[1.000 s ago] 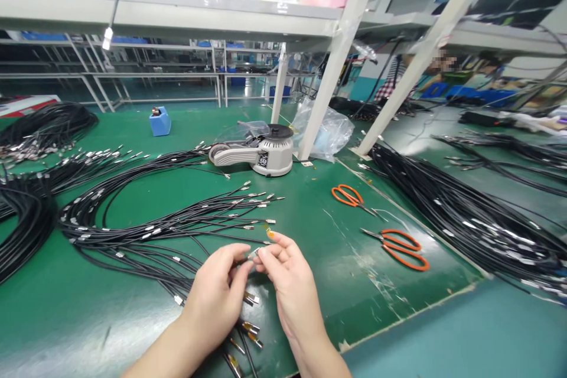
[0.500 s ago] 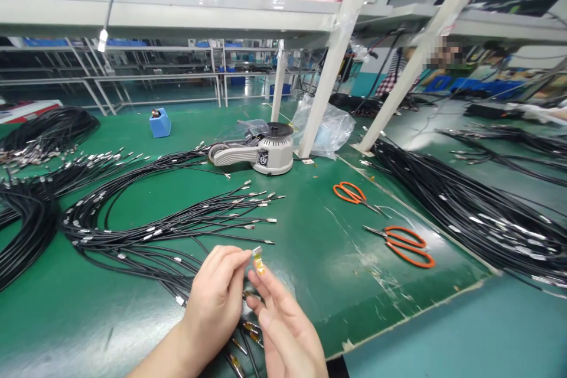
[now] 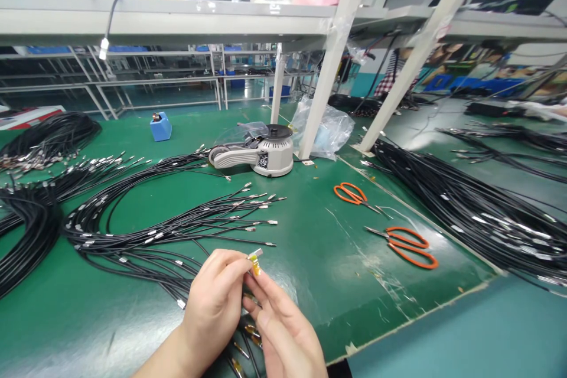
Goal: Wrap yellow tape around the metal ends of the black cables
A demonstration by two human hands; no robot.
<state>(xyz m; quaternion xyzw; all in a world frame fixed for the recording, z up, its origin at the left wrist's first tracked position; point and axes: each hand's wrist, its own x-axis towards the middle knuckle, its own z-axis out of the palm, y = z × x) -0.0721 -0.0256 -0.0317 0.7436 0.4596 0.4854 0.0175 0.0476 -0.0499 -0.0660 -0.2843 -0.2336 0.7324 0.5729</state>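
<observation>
Between thumb and fingers, my left hand (image 3: 215, 301) pinches the end of a cable, whose silver metal connector (image 3: 257, 253) pokes out past the fingertips. A short piece of amber tape (image 3: 256, 267) sits against the connector and on the index fingertip of my right hand (image 3: 287, 325). That hand's fingers are curled up close to the left hand and hold the tape to the cable end. Below the hands lie several cable ends (image 3: 239, 349) wrapped in the same amber tape, partly hidden. Most of the held cable is hidden behind my fingers.
Bundled black cables (image 3: 146, 236) spread across the green mat to the left. A round tape dispenser (image 3: 272, 156) stands at the back, and a blue tape holder (image 3: 160, 127) left of it. Two orange-handled scissors (image 3: 410, 243) lie right. More cables (image 3: 465, 207) lie beyond the shelf posts (image 3: 328, 59).
The amber tape now lies closer against the connector, and my right fingertips have moved slightly in toward my left hand. The connector has tilted a little to the right.
</observation>
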